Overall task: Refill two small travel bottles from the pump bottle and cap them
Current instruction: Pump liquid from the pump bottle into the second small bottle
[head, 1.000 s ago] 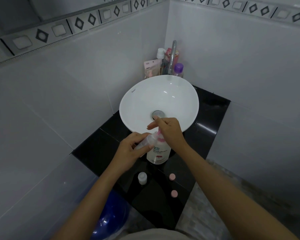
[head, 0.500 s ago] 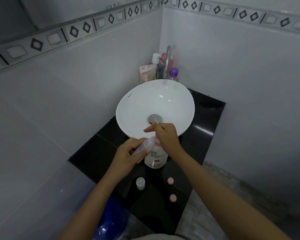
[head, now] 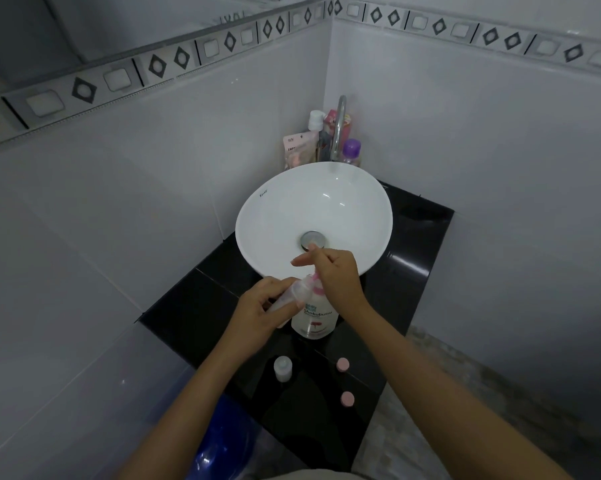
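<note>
At the front edge of the white basin, left hand [head: 257, 311] has a closed grip on a small clear plastic travel bottle [head: 290, 296], tilted, mouth up against the pink pump nozzle [head: 315, 285]. Right hand [head: 333, 275] sits palm-down on the pump head, fingers loosely extended, pressing not clasping. White pump bottle with pink label print [head: 314, 318] stands upright on the glossy black desk [head: 413, 237], just in front of the round white ceramic basin [head: 274, 216].

Nearer the camera: second small clear travel bottle [head: 282, 368] upright, uncapped, apart from the hands. Two small round pink caps [head: 342, 364] [head: 347, 399] lie loose on the desk to its right.

Progress, judging by layout: filling bottle one in progress; fill level not readable. Bottle two looks untouched, contents unclear. Both caps off. Left: finish one, fill two, cap both. So early stage.

Versus a second ago: hands, bottles and caps in the same arrangement, same pump-and-hold pose. Only the view has shifted, scene sits lower in frame. No visible change in level.
</note>
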### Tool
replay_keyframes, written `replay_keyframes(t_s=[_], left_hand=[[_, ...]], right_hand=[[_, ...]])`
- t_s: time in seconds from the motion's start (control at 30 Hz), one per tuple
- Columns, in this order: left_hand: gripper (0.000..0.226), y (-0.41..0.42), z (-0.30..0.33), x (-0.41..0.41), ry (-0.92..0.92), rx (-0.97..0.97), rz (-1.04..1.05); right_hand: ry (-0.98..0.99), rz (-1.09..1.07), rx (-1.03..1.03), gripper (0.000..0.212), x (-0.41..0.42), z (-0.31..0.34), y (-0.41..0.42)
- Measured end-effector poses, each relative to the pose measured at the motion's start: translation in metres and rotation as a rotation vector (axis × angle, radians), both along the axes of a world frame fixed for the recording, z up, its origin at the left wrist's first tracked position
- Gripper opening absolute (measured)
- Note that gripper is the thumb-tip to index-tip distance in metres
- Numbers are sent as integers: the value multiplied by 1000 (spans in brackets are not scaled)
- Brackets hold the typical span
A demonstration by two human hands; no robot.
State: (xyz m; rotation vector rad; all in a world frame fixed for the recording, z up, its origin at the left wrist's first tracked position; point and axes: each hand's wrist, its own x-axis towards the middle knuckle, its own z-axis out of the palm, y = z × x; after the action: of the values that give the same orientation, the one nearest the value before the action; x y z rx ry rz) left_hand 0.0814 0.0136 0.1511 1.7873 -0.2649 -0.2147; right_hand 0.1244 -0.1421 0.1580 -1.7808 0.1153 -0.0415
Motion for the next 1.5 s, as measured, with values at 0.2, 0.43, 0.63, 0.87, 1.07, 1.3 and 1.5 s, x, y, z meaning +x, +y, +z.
replay_keyframes(t_s=[0.2,0.43,0.63,0.87,1.07,1.3,1.5], left_hand=[[30,-1,-4,-2,12,6,-3],[31,-1,-1,1,1,8,12],[28,-2,-3,-3,16,16,-9],[30,-1,1,-3,-7,13,0],[29,-2,-3,-1,5,32,-7],[30,1,-1,-3,9,15,-12],[30,-2,4,2,-4,13,5]], right_hand=[[-55,8,-98,35,-3,-11,0],[9,16,-43,36,3,1,-2],[-3,26,-47,38,-4,-10,0],[-12,32,-8,34,2,1,-4],[-27,-24,20,37,-4,-13,1],[3,-11,-30,33,-3,-6,-1],[-7,-32,-12,37,2,1,-1]])
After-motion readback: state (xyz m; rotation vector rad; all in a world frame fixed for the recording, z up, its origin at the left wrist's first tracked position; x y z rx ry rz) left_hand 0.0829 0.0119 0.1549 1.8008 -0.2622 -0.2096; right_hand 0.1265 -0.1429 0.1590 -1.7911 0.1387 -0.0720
